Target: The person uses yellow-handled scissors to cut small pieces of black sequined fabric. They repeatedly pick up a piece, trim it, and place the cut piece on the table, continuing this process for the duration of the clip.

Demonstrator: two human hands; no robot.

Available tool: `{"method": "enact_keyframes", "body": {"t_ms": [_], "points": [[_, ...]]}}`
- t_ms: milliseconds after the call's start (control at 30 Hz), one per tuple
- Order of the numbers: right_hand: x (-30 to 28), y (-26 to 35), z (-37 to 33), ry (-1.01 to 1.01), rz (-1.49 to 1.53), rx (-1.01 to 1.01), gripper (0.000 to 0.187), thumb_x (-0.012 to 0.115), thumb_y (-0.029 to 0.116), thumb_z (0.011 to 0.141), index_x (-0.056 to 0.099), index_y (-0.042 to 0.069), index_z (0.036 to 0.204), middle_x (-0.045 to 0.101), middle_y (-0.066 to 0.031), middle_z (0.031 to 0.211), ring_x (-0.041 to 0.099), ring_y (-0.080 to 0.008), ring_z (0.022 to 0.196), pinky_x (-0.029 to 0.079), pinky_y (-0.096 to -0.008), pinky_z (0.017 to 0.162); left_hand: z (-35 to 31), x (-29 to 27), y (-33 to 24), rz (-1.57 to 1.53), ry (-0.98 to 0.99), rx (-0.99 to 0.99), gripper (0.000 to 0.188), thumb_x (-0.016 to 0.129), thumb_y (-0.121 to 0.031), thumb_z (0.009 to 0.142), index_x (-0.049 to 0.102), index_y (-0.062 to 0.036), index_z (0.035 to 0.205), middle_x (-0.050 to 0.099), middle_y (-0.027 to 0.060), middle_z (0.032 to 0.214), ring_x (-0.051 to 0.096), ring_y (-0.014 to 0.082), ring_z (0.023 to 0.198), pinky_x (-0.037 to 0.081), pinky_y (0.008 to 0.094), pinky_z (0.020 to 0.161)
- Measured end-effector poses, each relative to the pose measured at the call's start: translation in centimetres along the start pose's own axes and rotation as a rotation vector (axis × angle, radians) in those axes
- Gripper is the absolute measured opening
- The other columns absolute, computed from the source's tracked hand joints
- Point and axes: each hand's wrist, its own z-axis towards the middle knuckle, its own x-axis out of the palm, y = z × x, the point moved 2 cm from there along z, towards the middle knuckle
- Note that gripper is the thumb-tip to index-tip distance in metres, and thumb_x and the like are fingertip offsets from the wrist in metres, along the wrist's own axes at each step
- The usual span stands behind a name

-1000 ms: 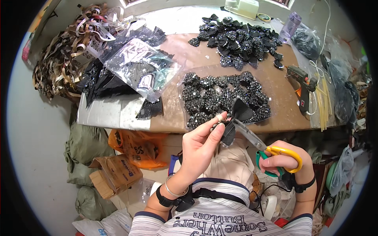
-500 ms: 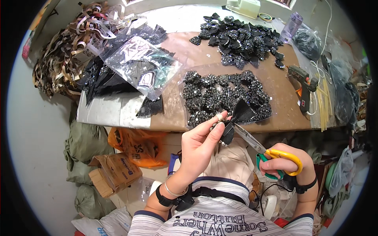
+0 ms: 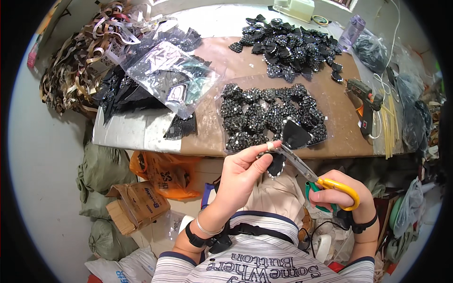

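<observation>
Between thumb and forefinger, my left hand (image 3: pixel 243 174) pinches a black bow (image 3: pixel 296 135) with a beaded edge, over the near edge of the table. My right hand (image 3: pixel 339 191) grips a pair of scissors (image 3: pixel 298 162) with one yellow and one green handle loop. The blade tips meet the middle of the bow, beside my left fingertips; whether they are cutting I cannot tell. Just beyond, rows of finished-looking black sequined bows (image 3: pixel 257 115) lie on a clear plastic sheet. A heap of similar bows (image 3: pixel 288 47) lies farther back.
A glue gun (image 3: pixel 363 106) and yellowish glue sticks (image 3: pixel 389 125) lie at the right. Clear plastic bags (image 3: pixel 167 78) cover black sequined fabric (image 3: pixel 181 127) on the left, near tangled ribbons (image 3: pixel 89 61). A purple bottle (image 3: pixel 352 33) stands at the back. Below are a cardboard box (image 3: pixel 139 205) and an orange bag (image 3: pixel 165 177).
The bow has turned slightly and shifted a little to the right with my left hand. The scissors' tips have moved a bit farther up onto its middle.
</observation>
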Motion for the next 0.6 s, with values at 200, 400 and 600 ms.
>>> {"method": "enact_keyframes", "body": {"t_ms": [200,400,600], "points": [[0.6,-0.8,0.5,0.089,0.273,0.022,0.032,0.059,0.027,0.088,0.062,-0.002,0.075,0.049,-0.0012,0.056,0.045,-0.0091,0.052,0.035,-0.0251,0.051,-0.2,0.8,0.3,0.077,-0.1,0.072,0.041,0.058,0.002,0.092,0.051,0.0035,0.132,0.063,0.0106,0.121,0.061,0.0133,0.103,0.049,0.0237,0.087],[0.4,-1.3,0.7,0.171,0.371,0.03,0.032,0.06,0.027,0.086,0.061,-0.002,0.073,0.049,-0.002,0.056,0.045,-0.0088,0.053,0.035,-0.0248,0.052,0.0,1.8,-0.9,0.193,-0.147,0.213,0.071,0.051,0.012,0.09,0.014,-0.0006,0.15,0.056,0.0104,0.131,0.059,0.0118,0.107,0.047,0.0173,0.079],[-0.4,-1.8,0.6,0.068,0.212,-0.012,0.031,0.061,0.026,0.085,0.06,0.0,0.067,0.049,-0.0012,0.051,0.042,-0.0068,0.044,0.032,-0.0235,0.043,1.2,2.2,-1.7,0.182,-0.122,0.164,0.074,0.048,0.015,0.089,0.011,0.0002,0.151,0.059,0.0144,0.124,0.06,0.0113,0.103,0.048,0.0188,0.077]]}}
